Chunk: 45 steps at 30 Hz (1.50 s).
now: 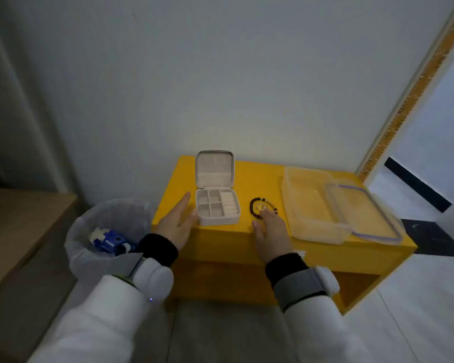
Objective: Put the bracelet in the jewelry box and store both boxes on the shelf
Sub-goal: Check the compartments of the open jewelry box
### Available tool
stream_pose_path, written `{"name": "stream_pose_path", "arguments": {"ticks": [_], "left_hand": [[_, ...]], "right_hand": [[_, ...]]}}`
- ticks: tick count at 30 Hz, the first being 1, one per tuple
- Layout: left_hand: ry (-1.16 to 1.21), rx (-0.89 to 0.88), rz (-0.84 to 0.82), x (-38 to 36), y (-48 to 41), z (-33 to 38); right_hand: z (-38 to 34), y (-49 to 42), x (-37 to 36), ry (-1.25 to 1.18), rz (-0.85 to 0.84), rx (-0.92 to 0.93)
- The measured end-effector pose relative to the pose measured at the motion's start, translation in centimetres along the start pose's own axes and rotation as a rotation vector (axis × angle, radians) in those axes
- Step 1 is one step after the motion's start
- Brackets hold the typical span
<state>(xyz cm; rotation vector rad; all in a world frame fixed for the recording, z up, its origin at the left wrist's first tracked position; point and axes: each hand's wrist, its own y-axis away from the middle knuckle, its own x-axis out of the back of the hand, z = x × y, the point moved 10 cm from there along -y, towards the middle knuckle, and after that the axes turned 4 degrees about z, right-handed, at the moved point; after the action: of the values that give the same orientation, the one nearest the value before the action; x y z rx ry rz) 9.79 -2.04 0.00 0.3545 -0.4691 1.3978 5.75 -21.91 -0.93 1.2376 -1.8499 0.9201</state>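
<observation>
Right hand (271,229) lies open, fingertips touching the dark beaded bracelet (262,207) just ahead, gripping nothing. The open beige compartmented jewelry box (217,209) sits left of it; open left hand (177,222) rests against that box.

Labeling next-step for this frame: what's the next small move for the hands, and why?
Probably the right hand pinching the bracelet under its fingertips. It lies on the yellow table, and the jewelry box, steadied by the left hand, is already open.

Single head view: high, angled forward and down, facing the wall. Yellow shelf unit (260,184) centre frame, near; its front edge sits closest below.
</observation>
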Motion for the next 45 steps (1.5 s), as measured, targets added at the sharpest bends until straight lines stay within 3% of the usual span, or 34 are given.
{"name": "stream_pose_path", "arguments": {"ticks": [8,12,17,27,35,41,45], "left_hand": [[-0.408,-0.106,-0.099,-4.8,-4.6,0.1],[-0.488,-0.147,-0.158,-6.5,-5.3,-0.4],[-0.6,-0.165,-0.144,-6.5,-5.3,-1.9],[-0.473,-0.232,-0.226,-6.2,-5.4,-2.1],[-0.409,-0.208,-0.19,-4.8,-5.4,-1.8],[-0.471,-0.181,-0.152,-4.8,-5.2,-2.4],[-0.462,-0.196,-0.156,-4.7,-5.4,-2.2]], "right_hand": [[2.4,-5.6,-1.4,0.023,0.043,-0.033],[3.0,-7.0,-0.8,-0.016,0.144,-0.07],[3.0,-7.7,-1.6,0.006,0.138,-0.067],[3.9,-8.7,-1.9,0.026,0.117,-0.149],[2.1,-8.1,-0.9,0.046,0.237,-0.12],[-1.2,-7.1,-0.2,-0.113,0.307,-0.009],[-6.5,-5.7,-1.2,-0.228,0.256,0.222]]}}
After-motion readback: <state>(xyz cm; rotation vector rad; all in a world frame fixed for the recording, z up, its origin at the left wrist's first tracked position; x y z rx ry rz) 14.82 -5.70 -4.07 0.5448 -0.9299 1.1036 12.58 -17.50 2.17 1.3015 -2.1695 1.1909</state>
